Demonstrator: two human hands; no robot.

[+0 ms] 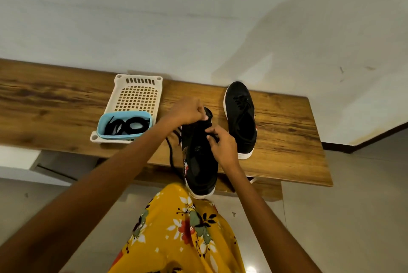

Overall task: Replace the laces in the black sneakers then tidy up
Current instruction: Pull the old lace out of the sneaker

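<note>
A black sneaker [199, 162] with a white sole lies in front of me, its heel hanging over the near edge of the wooden table [287, 131]. My left hand [187, 111] pinches a black lace at the shoe's upper eyelets. Beside it, my right hand [221, 144] pinches the lace over the tongue. A loose black lace end [171, 153] trails off the shoe's left side. The second black sneaker [241, 118] stands laced on the table to the right. Coiled black laces [127, 125] lie in a small blue tub [101, 128].
The blue tub sits at the near end of a cream plastic basket [136, 96] on the table's left half. A white wall rises behind the table. My yellow floral garment [181, 233] fills the lower middle, over a grey tiled floor.
</note>
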